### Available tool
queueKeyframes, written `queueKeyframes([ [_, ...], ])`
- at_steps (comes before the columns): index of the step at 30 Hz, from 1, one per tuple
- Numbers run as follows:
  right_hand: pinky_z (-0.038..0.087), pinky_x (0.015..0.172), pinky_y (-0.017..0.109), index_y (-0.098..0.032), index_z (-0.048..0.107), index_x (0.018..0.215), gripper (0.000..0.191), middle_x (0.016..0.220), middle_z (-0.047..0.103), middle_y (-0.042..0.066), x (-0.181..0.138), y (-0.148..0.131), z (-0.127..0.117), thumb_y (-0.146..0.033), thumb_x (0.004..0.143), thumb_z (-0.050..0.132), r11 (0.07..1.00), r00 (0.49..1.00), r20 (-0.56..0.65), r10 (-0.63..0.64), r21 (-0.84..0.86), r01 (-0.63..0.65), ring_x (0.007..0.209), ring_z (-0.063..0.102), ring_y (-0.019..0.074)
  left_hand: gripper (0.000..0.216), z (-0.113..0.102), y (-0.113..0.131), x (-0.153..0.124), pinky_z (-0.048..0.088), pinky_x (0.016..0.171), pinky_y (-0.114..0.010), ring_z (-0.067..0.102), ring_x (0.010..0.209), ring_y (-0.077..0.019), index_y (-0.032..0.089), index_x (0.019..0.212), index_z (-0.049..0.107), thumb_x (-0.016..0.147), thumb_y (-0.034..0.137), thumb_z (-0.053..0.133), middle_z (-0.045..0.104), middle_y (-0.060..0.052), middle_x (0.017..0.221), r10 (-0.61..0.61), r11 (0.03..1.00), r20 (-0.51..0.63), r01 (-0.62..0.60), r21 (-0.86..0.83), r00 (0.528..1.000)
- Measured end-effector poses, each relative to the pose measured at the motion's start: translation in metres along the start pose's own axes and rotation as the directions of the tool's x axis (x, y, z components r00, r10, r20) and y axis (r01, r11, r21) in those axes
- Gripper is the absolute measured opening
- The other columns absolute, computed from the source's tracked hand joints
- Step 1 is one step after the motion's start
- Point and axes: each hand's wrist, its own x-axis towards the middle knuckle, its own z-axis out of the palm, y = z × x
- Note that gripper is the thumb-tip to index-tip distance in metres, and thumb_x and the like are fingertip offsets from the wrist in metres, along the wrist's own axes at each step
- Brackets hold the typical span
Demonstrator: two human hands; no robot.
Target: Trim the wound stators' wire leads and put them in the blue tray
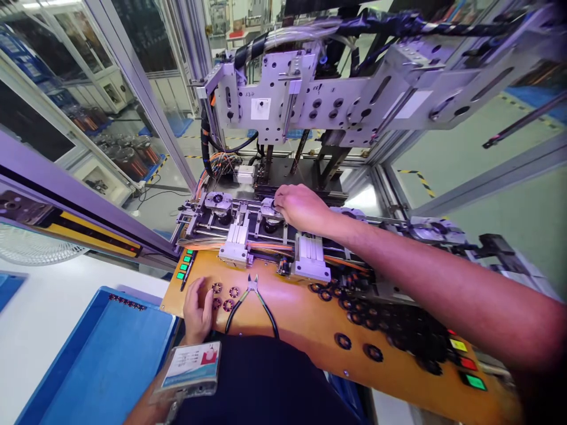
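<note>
The right hand [297, 205] reaches across to the far side of the scene, its fingers bent down and drawn together at the silver-topped fixture [267, 209], second from the left in a row; whether they are clamped on anything there cannot be told, as the hand hides the tips. That fixture stands upright, its long axis vertical and its top facing up: a pale metal plate over a dark round body [271, 225]. A similar fixture [218, 200] stands to its left. The left hand [198, 307] rests at the near left of the orange board [292, 316], thumb and fingers apart, with nothing visibly between them. Just right of it lie four small rings [230, 293], flat and loosely grouped, coppery and dark with toothed edges; being round, they show no long axis, and their openings face up. Right of these, pliers [252, 285] lie with their long axis running near to far, the metal nose pointing far and slightly parted, the dark handles with greenish edges spread towards the near side. Farther right is a heap of black rings [411, 330], two more lying apart on its near left.
</note>
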Motion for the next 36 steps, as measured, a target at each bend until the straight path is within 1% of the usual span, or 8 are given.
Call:
queueKeyframes([
  [12, 0.048, 0.088, 0.036, -0.010, 0.074, 0.105, 0.038, 0.120, 0.067, 0.014, -0.015, 0.015, 0.005, -0.003, 0.078, 0.048, 0.992, 0.991, -0.024, -0.128, -0.006, 0.128, 0.108, 0.061, 0.0275, 0.035, -0.002, 0.006, 0.000, 0.054, 0.093, -0.042, 0.065, 0.107, -0.0247, 0.014, 0.122, 0.056, 0.090, 0.029, 0.057, 0.066, -0.015, 0.114, 0.025, 0.999, -0.013, -0.025, 0.029, 1.000],
  [20, 0.053, 0.089, 0.039, -0.010, 0.074, 0.101, 0.042, 0.111, 0.071, 0.014, -0.023, 0.011, 0.026, 0.002, 0.070, 0.048, 0.990, 0.969, -0.206, -0.137, 0.008, 0.141, 0.108, 0.064, 0.0278, 0.033, -0.002, 0.008, -0.003, 0.056, 0.088, -0.040, 0.067, 0.103, -0.0240, 0.014, 0.121, 0.057, 0.091, 0.028, 0.056, 0.068, -0.015, 0.110, 0.119, 0.992, -0.061, -0.115, 0.055, 0.991],
  [24, 0.051, 0.100, 0.044, -0.005, 0.069, 0.113, 0.042, 0.123, 0.066, 0.018, -0.051, -0.005, 0.005, 0.002, 0.078, 0.045, 0.996, 0.900, -0.432, -0.059, 0.028, 0.079, 0.119, 0.059, 0.0289, 0.032, -0.023, 0.023, 0.010, 0.054, 0.091, -0.043, 0.066, 0.106, -0.0248, 0.015, 0.123, 0.057, 0.093, 0.026, 0.053, 0.069, -0.015, 0.111, 0.245, 0.968, -0.080, -0.238, 0.079, 0.966],
  [27, 0.047, 0.107, 0.044, -0.007, 0.063, 0.122, 0.040, 0.126, 0.063, 0.018, -0.097, -0.031, -0.013, -0.002, 0.087, 0.045, 0.996, 0.789, -0.614, 0.006, 0.074, 0.050, 0.120, 0.058, 0.0262, 0.036, -0.042, 0.058, 0.045, 0.049, 0.099, -0.046, 0.061, 0.115, -0.0257, 0.017, 0.128, 0.056, 0.093, 0.026, 0.052, 0.066, -0.014, 0.121, 0.345, 0.936, -0.039, -0.341, 0.090, 0.938],
  [29, 0.047, 0.107, 0.042, -0.011, 0.061, 0.126, 0.041, 0.125, 0.065, 0.016, -0.130, -0.052, -0.019, -0.001, 0.087, 0.051, 0.989, 0.713, -0.701, 0.021, 0.117, 0.086, 0.118, 0.060, 0.0244, 0.038, -0.043, 0.095, 0.080, 0.043, 0.107, -0.046, 0.055, 0.125, -0.0253, 0.020, 0.129, 0.056, 0.093, 0.031, 0.052, 0.064, -0.011, 0.130, 0.445, 0.890, 0.046, -0.447, 0.087, 0.894],
  [31, 0.047, 0.107, 0.041, -0.014, 0.058, 0.131, 0.049, 0.125, 0.065, 0.015, -0.161, -0.069, -0.018, 0.001, 0.084, 0.057, 0.984, 0.688, -0.725, 0.027, 0.141, 0.109, 0.117, 0.061, 0.0241, 0.043, -0.031, 0.136, 0.117, 0.037, 0.112, -0.047, 0.044, 0.137, -0.0282, 0.014, 0.134, 0.052, 0.097, 0.034, 0.045, 0.059, -0.013, 0.138, 0.588, 0.750, 0.305, -0.646, 0.142, 0.749],
  [34, 0.048, 0.107, 0.041, -0.015, 0.056, 0.133, 0.053, 0.124, 0.065, 0.014, -0.203, -0.084, 0.001, 0.002, 0.083, 0.060, 0.977, 0.731, -0.679, 0.059, 0.191, 0.098, 0.116, 0.061, 0.0243, 0.050, 0.002, 0.185, 0.161, 0.029, 0.116, -0.047, 0.032, 0.145, -0.0290, 0.008, 0.141, 0.044, 0.100, 0.036, 0.037, 0.047, -0.014, 0.149, 0.504, 0.592, 0.652, -0.777, 0.216, 0.566],
  [36, 0.049, 0.104, 0.041, -0.016, 0.057, 0.131, 0.049, 0.121, 0.066, 0.013, -0.233, -0.089, 0.022, -0.001, 0.084, 0.060, 0.968, 0.757, -0.641, 0.124, 0.245, 0.049, 0.113, 0.063, 0.0241, 0.050, 0.025, 0.202, 0.178, 0.027, 0.117, -0.050, 0.030, 0.146, -0.0291, 0.007, 0.141, 0.043, 0.099, 0.035, 0.039, 0.044, -0.014, 0.151, 0.455, 0.574, 0.720, -0.791, 0.213, 0.524],
])
